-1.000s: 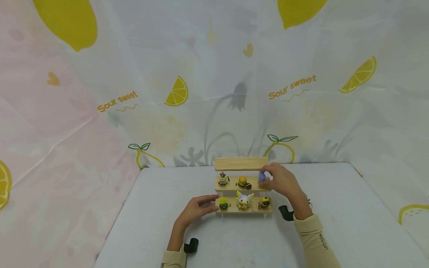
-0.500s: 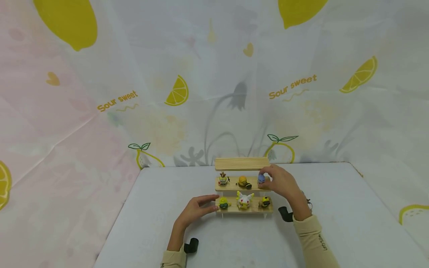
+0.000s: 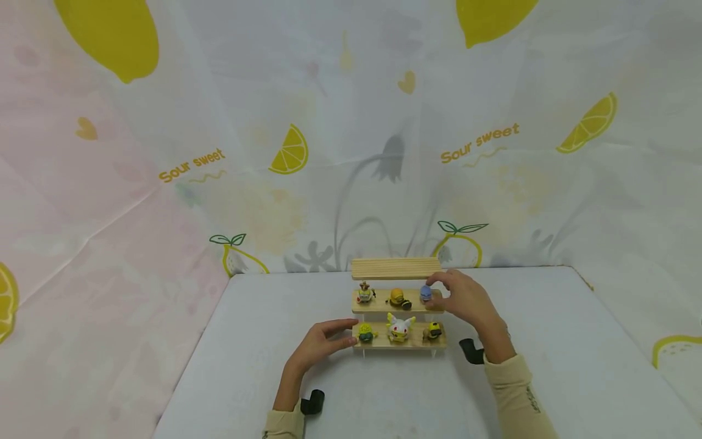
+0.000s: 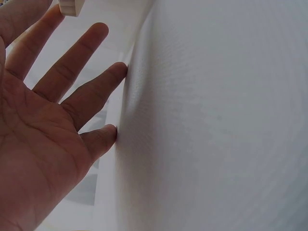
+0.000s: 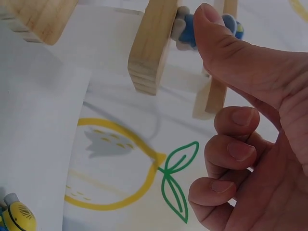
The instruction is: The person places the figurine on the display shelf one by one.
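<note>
My right hand [image 3: 466,297] is at the right end of the middle tier of a small wooden display shelf [image 3: 378,305], its thumb and index finger pinching a blue toy figurine [image 3: 426,293]. In the right wrist view the thumb covers part of that blue figurine [image 5: 187,30], whose grey feet are at the wooden tier [image 5: 151,48]. The other fingers are curled and hold nothing. At the shelf's left end, my left hand [image 3: 320,345] touches the lowest tier with its fingertips. The left wrist view shows that hand [image 4: 43,125] with spread fingers, beside a wooden corner [image 4: 72,6].
Beside the blue figurine stand an orange-and-black figurine [image 3: 397,297] and a white one with a brown top [image 3: 364,293]. The lowest tier bears a green [image 3: 365,333], a white [image 3: 401,330] and a yellow figurine [image 3: 434,330]. Another yellow figurine [image 5: 19,216] lies on the white table.
The blue figurine has shifted slightly left along the middle tier, with my right hand's thumb and index finger at its right side. My left hand has stayed at the shelf's left end.
</note>
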The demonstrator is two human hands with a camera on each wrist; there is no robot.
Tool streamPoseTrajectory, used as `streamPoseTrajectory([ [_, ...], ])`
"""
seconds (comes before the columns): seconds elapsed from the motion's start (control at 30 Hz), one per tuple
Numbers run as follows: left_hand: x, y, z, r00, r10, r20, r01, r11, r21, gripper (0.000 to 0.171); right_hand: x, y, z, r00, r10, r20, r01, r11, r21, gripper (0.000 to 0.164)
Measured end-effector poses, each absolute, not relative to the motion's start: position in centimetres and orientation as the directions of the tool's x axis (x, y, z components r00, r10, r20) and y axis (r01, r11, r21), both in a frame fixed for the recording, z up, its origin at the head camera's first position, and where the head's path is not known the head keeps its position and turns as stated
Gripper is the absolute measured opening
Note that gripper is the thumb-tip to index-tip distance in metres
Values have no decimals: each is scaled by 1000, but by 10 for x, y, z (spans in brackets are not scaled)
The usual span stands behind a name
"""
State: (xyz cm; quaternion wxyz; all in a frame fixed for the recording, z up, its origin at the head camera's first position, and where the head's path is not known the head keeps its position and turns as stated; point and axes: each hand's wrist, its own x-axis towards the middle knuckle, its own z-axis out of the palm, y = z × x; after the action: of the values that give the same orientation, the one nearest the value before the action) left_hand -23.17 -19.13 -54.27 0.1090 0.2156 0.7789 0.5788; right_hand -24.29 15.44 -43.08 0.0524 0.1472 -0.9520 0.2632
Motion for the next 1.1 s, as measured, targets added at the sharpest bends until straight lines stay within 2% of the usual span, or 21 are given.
streamPoseTrajectory([
  [0.2,-231,-191,-542,-884,461,79,210,240,948,45,-237,166,-426,-951,-252,182,-309,826,-472,37],
  [0.43,-233,-192,-545,-883,462,80,213,244,946,45,-232,185,-429,-955,-231,186,-293,833,-469,33],
  [0.83,-233,-192,-544,-885,460,70,207,254,945,46,-231,217,-446,-962,-229,147,-271,846,-459,26],
  [1.1,-233,-191,-545,-887,457,69,205,253,946,45,-230,235,-454,-972,-224,74,-234,879,-415,29],
])
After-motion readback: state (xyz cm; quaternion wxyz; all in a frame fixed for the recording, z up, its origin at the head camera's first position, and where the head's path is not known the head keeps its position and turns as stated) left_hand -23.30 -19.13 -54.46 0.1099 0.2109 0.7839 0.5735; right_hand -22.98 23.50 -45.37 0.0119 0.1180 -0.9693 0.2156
